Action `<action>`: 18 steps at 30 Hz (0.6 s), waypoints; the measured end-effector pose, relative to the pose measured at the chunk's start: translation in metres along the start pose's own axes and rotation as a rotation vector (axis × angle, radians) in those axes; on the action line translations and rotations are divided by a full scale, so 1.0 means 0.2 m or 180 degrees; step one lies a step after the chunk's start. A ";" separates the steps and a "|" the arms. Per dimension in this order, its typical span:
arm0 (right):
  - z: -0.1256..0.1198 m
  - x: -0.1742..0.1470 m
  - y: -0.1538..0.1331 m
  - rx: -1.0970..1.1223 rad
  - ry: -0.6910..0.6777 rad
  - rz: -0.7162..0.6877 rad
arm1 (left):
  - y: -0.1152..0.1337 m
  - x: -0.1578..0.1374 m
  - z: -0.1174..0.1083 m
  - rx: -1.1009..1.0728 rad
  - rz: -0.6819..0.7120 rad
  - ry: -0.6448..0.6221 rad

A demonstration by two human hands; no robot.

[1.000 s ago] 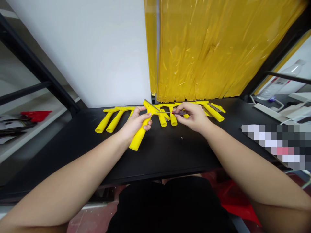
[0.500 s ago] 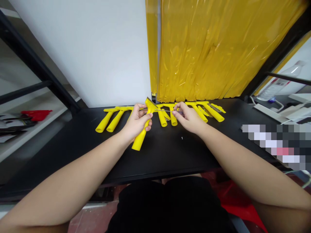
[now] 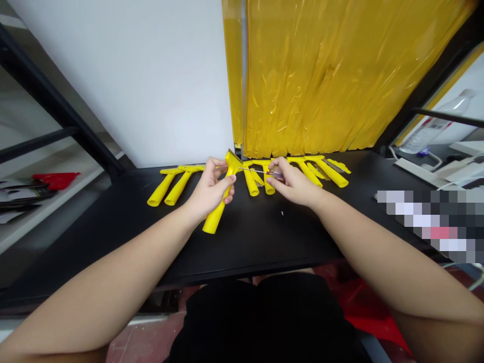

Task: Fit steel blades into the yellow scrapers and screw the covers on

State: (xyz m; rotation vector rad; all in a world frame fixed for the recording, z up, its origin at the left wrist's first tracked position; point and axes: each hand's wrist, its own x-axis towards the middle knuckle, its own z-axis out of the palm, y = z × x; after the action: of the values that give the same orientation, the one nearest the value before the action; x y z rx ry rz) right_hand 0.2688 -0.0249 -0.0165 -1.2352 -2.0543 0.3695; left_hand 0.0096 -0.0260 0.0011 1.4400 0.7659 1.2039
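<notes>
My left hand (image 3: 217, 186) is closed around the neck of a yellow scraper (image 3: 215, 214), held tilted above the table with its blade end up and its hollow handle toward me. A screwdriver (image 3: 255, 171) is gripped in my right hand (image 3: 285, 179). Its thin metal shaft points left, with the tip at the scraper's head; whether it sits in a screw is too small to tell. Behind my hands, several more yellow scrapers (image 3: 178, 189) lie in a row along the back of the table, handles toward me. Loose yellow pieces (image 3: 340, 165) lie at the row's right end.
The black table (image 3: 242, 242) meets a white panel (image 3: 151, 85) and yellow plastic sheeting (image 3: 302, 75) at the back. A red object (image 3: 56, 180) rests on the left shelf. A plastic bottle (image 3: 438, 123) stands at the right. A small white scrap (image 3: 282, 213) lies on the table.
The screwdriver has tilted slightly, its handle now showing more in my right hand. My left hand keeps its hold on the scraper. The whole view has shifted a little.
</notes>
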 end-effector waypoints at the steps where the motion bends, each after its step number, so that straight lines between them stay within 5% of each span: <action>1: 0.00 0.00 0.00 -0.0012 0.0052 -0.0055 | 0.00 0.00 0.00 -0.0007 -0.0008 0.0017; 5: 0.01 0.02 0.02 -0.0088 0.0368 0.0039 | -0.01 -0.01 0.01 -0.0002 -0.0009 -0.0030; 13: 0.01 0.01 0.02 0.0016 -0.0004 0.0050 | -0.01 0.00 0.01 -0.0004 -0.0071 0.0013; 18: 0.02 0.03 0.04 -0.0112 0.0265 0.0036 | -0.01 0.00 0.02 -0.0024 -0.0046 -0.0011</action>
State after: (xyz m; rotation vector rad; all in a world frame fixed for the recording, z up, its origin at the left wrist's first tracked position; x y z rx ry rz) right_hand 0.2696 -0.0153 -0.0211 -1.2626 -1.9916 0.2835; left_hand 0.0128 -0.0273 -0.0003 1.4277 0.7675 1.1919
